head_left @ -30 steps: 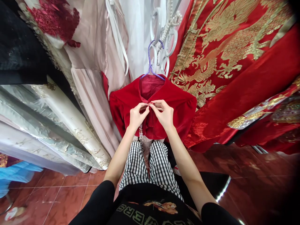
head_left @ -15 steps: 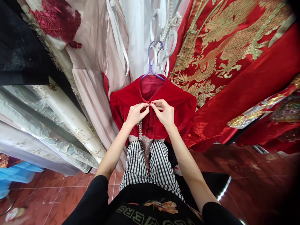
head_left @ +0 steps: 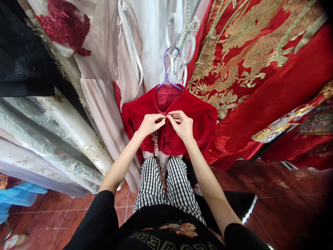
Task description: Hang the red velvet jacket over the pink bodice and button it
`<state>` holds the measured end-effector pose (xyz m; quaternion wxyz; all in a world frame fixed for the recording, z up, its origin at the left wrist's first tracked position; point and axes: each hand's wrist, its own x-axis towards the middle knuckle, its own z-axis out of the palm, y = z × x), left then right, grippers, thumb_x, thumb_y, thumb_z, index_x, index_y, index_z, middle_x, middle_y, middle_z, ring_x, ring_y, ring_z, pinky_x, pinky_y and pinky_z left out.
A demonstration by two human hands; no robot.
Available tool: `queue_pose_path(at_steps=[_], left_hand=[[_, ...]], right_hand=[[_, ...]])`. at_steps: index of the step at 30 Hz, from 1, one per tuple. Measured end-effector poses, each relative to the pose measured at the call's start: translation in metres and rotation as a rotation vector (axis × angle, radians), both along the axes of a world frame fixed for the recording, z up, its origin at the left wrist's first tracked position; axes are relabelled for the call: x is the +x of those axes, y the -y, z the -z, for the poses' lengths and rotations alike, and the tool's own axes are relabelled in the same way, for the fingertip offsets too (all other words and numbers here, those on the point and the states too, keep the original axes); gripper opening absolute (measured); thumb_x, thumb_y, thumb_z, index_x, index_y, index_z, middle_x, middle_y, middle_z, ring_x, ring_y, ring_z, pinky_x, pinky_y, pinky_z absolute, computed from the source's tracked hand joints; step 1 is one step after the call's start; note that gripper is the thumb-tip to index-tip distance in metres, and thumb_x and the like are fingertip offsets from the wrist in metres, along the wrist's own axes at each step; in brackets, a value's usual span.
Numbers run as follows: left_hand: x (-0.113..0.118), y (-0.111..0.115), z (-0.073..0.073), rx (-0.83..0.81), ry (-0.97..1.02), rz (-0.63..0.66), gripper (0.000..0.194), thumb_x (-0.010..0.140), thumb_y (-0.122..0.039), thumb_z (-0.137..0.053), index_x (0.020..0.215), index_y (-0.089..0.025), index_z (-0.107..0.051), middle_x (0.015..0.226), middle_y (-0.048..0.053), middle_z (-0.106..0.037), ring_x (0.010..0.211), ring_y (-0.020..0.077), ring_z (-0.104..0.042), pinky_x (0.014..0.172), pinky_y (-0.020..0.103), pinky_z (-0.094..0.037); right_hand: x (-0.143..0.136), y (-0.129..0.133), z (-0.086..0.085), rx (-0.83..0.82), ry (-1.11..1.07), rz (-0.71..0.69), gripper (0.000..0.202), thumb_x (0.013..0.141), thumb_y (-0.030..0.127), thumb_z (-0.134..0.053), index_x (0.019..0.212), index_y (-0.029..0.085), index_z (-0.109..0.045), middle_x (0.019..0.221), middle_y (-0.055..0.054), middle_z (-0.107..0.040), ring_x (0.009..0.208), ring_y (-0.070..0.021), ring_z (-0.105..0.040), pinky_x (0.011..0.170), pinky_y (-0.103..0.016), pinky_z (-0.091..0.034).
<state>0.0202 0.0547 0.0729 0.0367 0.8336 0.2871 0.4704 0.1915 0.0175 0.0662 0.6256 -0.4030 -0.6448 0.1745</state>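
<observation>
A red velvet jacket (head_left: 199, 107) hangs in front of me on a purple hanger (head_left: 165, 66), its neckline uppermost. My left hand (head_left: 151, 124) pinches the jacket's front edge just below the collar. Fingertip to fingertip with it, my right hand (head_left: 182, 125) pinches the opposite edge at the same spot. Something small and shiny shows between the fingertips, perhaps a fastener, too small to make out. A beaded tassel (head_left: 155, 142) dangles on the jacket's front, below my left hand. Narrow red strips of cloth hang beneath the pinched place.
A pale pink dress (head_left: 97, 90) and white gowns (head_left: 78, 128) hang at the left. To the right hangs a red garment with gold dragon embroidery (head_left: 241, 59). White metal scrollwork (head_left: 173, 31) stands behind the hanger. Red tiles (head_left: 62, 222) cover the floor.
Both hands keep their pinch at the collar front with hardly any movement. My left elbow has shifted slightly outward to the left.
</observation>
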Motion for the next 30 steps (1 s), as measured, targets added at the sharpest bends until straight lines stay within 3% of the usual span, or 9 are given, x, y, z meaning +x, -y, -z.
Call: queue_pose_path(at_steps=[6, 12, 17, 20, 23, 27, 30], left_hand=[[-0.002, -0.008, -0.003, 0.048, -0.062, 0.023, 0.019, 0.089, -0.029, -0.058, 0.086, -0.019, -0.074, 0.084, 0.005, -0.078, 0.069, 0.0161, -0.072, 0.067, 0.026, -0.056], [0.003, -0.003, 0.004, -0.161, 0.128, 0.056, 0.015, 0.088, -0.03, -0.062, 0.097, -0.02, -0.069, 0.095, 0.004, -0.077, 0.084, 0.016, -0.074, 0.08, 0.027, -0.06], [0.016, 0.014, 0.032, -0.369, 0.44, -0.012, 0.016, 0.092, -0.033, -0.06, 0.101, -0.021, -0.061, 0.102, 0.006, -0.075, 0.086, 0.0145, -0.074, 0.071, 0.024, -0.06], [0.022, 0.023, 0.05, -0.42, 0.534, -0.053, 0.016, 0.094, -0.033, -0.055, 0.1, -0.02, -0.063, 0.102, 0.006, -0.073, 0.082, 0.0133, -0.073, 0.069, 0.023, -0.06], [0.021, 0.025, 0.061, -0.393, 0.492, -0.068, 0.021, 0.096, -0.03, -0.051, 0.107, -0.02, -0.067, 0.11, 0.008, -0.069, 0.087, 0.0138, -0.071, 0.07, 0.024, -0.061], [0.018, 0.02, 0.07, -0.345, 0.347, -0.071, 0.034, 0.095, -0.023, -0.046, 0.124, -0.023, -0.065, 0.133, 0.011, -0.057, 0.112, 0.0181, -0.064, 0.074, 0.025, -0.061], [0.022, 0.024, 0.079, -0.35, 0.305, -0.069, 0.045, 0.094, -0.021, -0.048, 0.138, -0.025, -0.056, 0.141, 0.013, -0.048, 0.116, 0.0189, -0.062, 0.082, 0.029, -0.06]], right_hand=[[-0.001, -0.005, -0.003, 0.012, -0.012, -0.011, 0.022, 0.087, 0.041, -0.066, 0.097, 0.021, -0.069, 0.095, -0.003, -0.076, 0.086, -0.0174, -0.074, 0.078, -0.032, -0.064], [0.009, -0.01, -0.002, -0.061, -0.017, -0.06, 0.028, 0.085, 0.046, -0.067, 0.101, 0.023, -0.068, 0.096, -0.003, -0.076, 0.086, -0.017, -0.073, 0.077, -0.031, -0.063], [-0.001, 0.002, 0.034, -0.088, -0.175, 0.096, 0.038, 0.09, 0.051, -0.06, 0.113, 0.022, -0.056, 0.094, -0.004, -0.071, 0.083, -0.0154, -0.07, 0.07, -0.028, -0.06], [-0.007, 0.014, 0.06, -0.188, 0.01, 0.207, 0.04, 0.087, 0.055, -0.061, 0.106, 0.02, -0.058, 0.081, -0.002, -0.067, 0.063, -0.0145, -0.063, 0.062, -0.028, -0.054], [0.001, 0.026, 0.072, -0.275, 0.237, 0.265, 0.035, 0.089, 0.054, -0.056, 0.084, 0.02, -0.062, 0.075, -0.004, -0.064, 0.059, -0.0165, -0.059, 0.066, -0.031, -0.051], [0.027, 0.047, 0.06, -0.317, 0.113, 0.313, 0.036, 0.092, 0.056, -0.05, 0.085, 0.022, -0.061, 0.078, -0.003, -0.065, 0.069, -0.0192, -0.062, 0.071, -0.032, -0.051], [0.035, 0.062, 0.046, -0.302, -0.059, 0.172, 0.037, 0.091, 0.058, -0.051, 0.082, 0.023, -0.058, 0.071, 0.001, -0.061, 0.067, -0.0163, -0.059, 0.069, -0.028, -0.051]])
